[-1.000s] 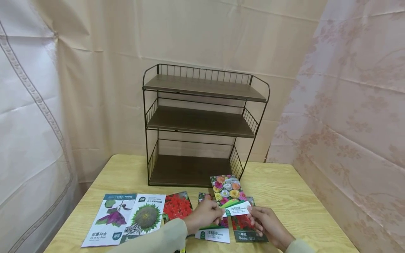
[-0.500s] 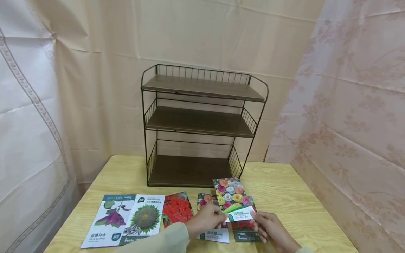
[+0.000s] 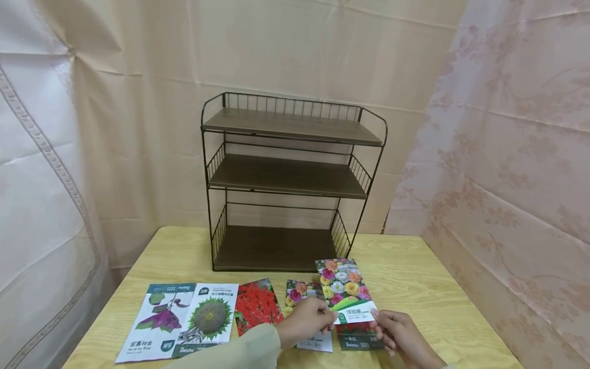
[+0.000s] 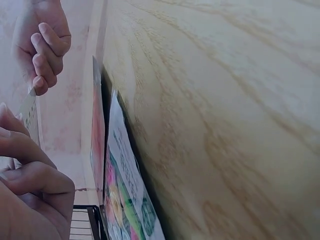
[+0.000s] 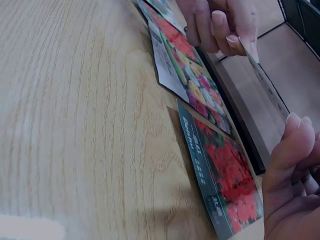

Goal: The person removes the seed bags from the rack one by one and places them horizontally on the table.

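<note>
A seed packet (image 3: 344, 284) with a picture of mixed roses-like blooms and a white label end is held above the table. My left hand (image 3: 308, 320) pinches its near left corner, and my right hand (image 3: 400, 333) pinches its near right corner. Edge-on, the same packet (image 5: 265, 85) shows as a thin strip between both hands in the right wrist view. Below it lies a red-flower packet (image 5: 227, 180), partly covered in the head view. A second mixed-flower packet (image 5: 192, 82) lies beside that one, partly behind my left hand in the head view.
A dark three-tier wire rack (image 3: 290, 177) stands behind the packets on the wooden table (image 3: 396, 277). To the left lie another red-flower packet (image 3: 258, 305), a sunflower packet (image 3: 209, 315) and a purple-eggplant-coloured flower packet (image 3: 159, 320). Curtains hang behind and at both sides.
Both hands have shifted a little to the right with the held packet, which now covers more of the red-flower packet. The other packets stay put; the head view has turned slightly.
</note>
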Action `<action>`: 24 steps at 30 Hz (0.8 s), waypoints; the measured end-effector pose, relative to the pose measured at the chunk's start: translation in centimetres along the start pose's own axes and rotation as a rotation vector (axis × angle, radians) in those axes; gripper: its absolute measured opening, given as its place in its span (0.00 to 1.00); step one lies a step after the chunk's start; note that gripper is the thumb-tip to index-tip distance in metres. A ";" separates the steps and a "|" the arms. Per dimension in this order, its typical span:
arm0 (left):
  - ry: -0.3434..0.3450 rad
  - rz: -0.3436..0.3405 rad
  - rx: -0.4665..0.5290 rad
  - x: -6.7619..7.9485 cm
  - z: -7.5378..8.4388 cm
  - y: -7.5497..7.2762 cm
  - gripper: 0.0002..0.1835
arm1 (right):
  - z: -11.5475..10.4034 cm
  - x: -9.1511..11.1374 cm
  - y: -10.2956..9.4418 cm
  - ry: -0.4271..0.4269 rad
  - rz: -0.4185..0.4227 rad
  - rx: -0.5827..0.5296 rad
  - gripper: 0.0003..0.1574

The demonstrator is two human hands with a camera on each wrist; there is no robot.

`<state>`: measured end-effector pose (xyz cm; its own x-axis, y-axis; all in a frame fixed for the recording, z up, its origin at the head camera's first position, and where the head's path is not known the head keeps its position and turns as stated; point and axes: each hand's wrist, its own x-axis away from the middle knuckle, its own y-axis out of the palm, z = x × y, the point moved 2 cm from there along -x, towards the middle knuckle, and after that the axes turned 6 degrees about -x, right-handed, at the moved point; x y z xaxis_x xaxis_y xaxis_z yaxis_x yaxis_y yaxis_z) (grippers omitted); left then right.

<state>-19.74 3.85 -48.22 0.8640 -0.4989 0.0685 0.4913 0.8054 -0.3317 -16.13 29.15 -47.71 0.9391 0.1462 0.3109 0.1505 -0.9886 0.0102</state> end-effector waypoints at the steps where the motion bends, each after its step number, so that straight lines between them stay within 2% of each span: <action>1: 0.005 -0.005 -0.004 0.0 0.0 0.1 0.17 | 0.1 0.1 -0.1 -0.001 0.004 0.001 0.27; 10: 0.019 -0.059 -0.044 -0.7 0.5 1.2 0.18 | 0.4 0.9 -1.4 0.024 0.032 -0.031 0.27; 17: 0.018 -0.059 -0.082 -1.7 1.1 2.3 0.17 | 0.5 1.5 -2.5 0.023 0.096 -0.031 0.27; 24: 0.039 -0.091 -0.055 -2.5 1.8 3.3 0.19 | 0.7 2.1 -3.8 0.005 0.129 -0.017 0.26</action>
<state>-20.06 8.30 -47.82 0.8104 -0.5824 0.0647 0.5602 0.7376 -0.3769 -14.56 33.28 -47.77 0.9489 0.0177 0.3151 0.0231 -0.9996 -0.0136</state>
